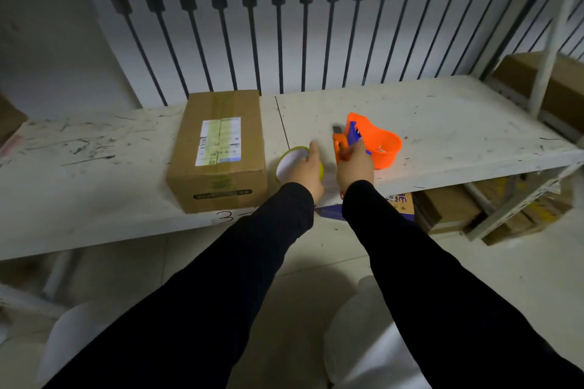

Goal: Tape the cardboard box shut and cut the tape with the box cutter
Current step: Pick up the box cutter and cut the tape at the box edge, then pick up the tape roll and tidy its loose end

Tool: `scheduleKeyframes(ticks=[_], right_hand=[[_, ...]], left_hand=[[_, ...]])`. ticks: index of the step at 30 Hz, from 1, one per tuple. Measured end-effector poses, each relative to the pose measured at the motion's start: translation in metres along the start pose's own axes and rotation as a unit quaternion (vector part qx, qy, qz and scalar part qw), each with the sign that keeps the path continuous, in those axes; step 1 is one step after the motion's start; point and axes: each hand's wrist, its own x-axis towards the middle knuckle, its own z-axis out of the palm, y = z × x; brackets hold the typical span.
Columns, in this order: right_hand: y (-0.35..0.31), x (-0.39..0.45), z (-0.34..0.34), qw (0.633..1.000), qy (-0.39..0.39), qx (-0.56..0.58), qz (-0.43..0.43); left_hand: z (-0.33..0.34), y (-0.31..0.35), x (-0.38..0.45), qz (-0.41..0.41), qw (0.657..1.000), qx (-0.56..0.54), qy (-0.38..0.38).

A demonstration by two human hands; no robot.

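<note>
1. Your left hand (pixel 305 169) rests on the round yellow-green tape roll (pixel 292 164) on the white scratched table (pixel 442 123), with fingers curled over it and one finger stretched forward.
2. Your right hand (pixel 355 164) is closed around the orange box cutter (pixel 338 144), with its grey blade tip pointing away from you.
3. The brown cardboard box (pixel 218 148) sits just to the left of the tape roll, and its flaps look flat and closed.
4. I think the taping is about to start, or has just finished; yellowish tape already runs along the top.
5. If it is the start, you next need to lift the roll over to the box.
6. The white label on the box is too blurry to read.
7. Something like "3" is written on the table's front edge.
8. An orange plastic scoop-shaped tub (pixel 379 144) sits beside the cutter.
</note>
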Motion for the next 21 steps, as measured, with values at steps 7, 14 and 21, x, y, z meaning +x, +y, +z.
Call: scheduleKeyframes(ticks=[7,14,21], right_hand=[[0.012,0.025,0.022,0.998,-0.037,-0.056,0.013],[0.011,0.032,0.029,0.995,-0.013,-0.095,0.004],[-0.003,0.019,0.029,0.995,0.02,-0.086,-0.04]], left_hand=[[0.007,-0.007,0.029,0.033,0.973,0.23,-0.006],[0.012,-0.009,0.042,0.022,0.977,0.211,0.037],[-0.008,-0.005,0.022,0.078,0.985,0.126,0.083]])
